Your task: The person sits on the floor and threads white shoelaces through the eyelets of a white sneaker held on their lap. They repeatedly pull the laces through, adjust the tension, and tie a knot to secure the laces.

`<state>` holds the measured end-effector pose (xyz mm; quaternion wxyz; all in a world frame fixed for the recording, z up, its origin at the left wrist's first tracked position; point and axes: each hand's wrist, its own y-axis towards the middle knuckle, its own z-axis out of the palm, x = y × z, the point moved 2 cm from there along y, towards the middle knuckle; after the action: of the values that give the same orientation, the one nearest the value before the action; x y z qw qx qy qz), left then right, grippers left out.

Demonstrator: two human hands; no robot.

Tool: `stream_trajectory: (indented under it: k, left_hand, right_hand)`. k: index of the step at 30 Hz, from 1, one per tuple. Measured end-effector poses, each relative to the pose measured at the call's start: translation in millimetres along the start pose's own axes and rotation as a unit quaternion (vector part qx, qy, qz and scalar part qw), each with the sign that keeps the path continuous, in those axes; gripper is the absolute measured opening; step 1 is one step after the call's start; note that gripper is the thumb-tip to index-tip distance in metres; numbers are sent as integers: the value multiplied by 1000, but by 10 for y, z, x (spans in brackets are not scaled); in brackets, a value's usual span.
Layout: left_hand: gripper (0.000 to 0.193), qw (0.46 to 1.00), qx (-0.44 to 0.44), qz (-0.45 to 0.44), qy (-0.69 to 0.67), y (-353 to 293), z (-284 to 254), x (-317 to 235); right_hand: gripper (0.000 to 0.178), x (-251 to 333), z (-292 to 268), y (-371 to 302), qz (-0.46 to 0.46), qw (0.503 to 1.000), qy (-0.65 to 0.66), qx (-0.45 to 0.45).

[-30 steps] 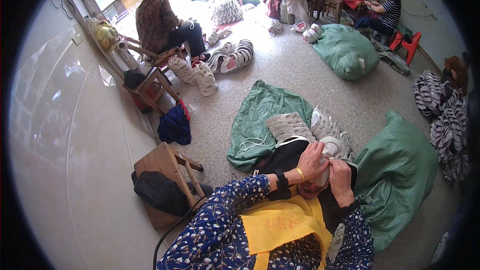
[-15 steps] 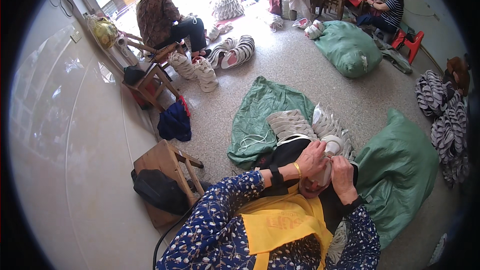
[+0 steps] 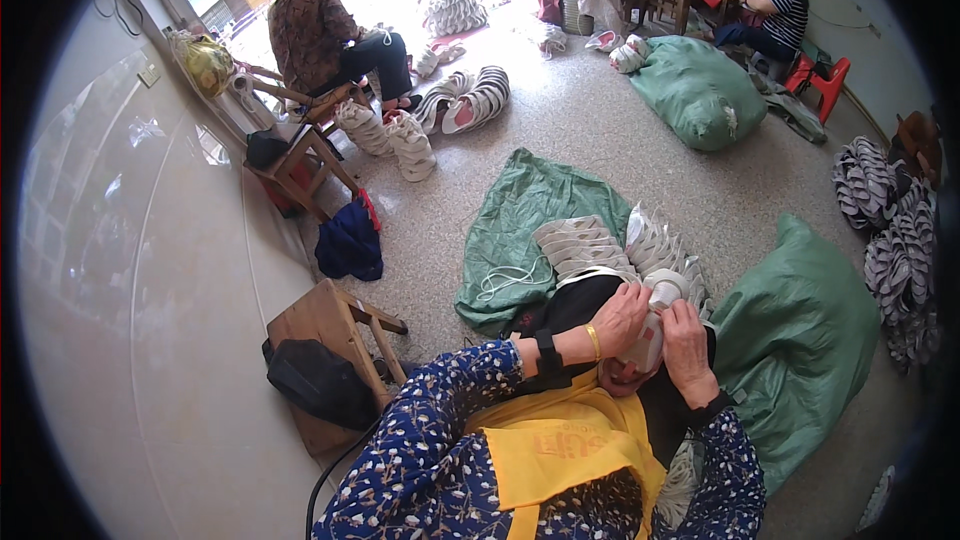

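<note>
A whitish shoe upper with a pink inside [image 3: 648, 343] lies over my lap between my hands. My left hand [image 3: 617, 316], with a yellow bracelet and a black wrist strap, pinches its left edge near the opening. From the other side my right hand [image 3: 688, 342] grips the upper, fingertips close to the left ones. Whether a lace is between the fingers is too small to tell. Just beyond, rows of nested pale uppers [image 3: 583, 248] rest on a spread green sack [image 3: 505, 225]. A loop of white lace [image 3: 515, 281] lies there too.
A full green sack [image 3: 800, 340] stands at my right, and another bulging sack [image 3: 695, 90] sits farther off. On my left is a wooden stool [image 3: 310, 315] with a black bag [image 3: 320, 380]. Stacked grey uppers [image 3: 900, 250] line the right wall. Several people sit working beyond.
Both hands have shifted slightly, and the fingers have moved a little along the upper's edge. The pale upper stays between them.
</note>
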<state>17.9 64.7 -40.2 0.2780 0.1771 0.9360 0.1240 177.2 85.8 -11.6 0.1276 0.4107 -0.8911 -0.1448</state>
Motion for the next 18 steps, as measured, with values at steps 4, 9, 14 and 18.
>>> stream_trajectory:
  k: [4,9,14,18]
  left_hand:
    - [37,999,-40,-5,-1,-41,110,38]
    - [33,993,-91,-36,-72,-61,219,152]
    - [28,998,-51,-13,-20,-40,194,125]
    - [29,998,-56,-1,5,-49,172,110]
  right_hand:
    - [6,4,-29,56,-23,1000,7,5]
    - [5,477,-259,44,29,974,224,-17]
    - [6,238,35,1,156,954,255,-24]
    - [10,209,100,101,135,975,174,-22]
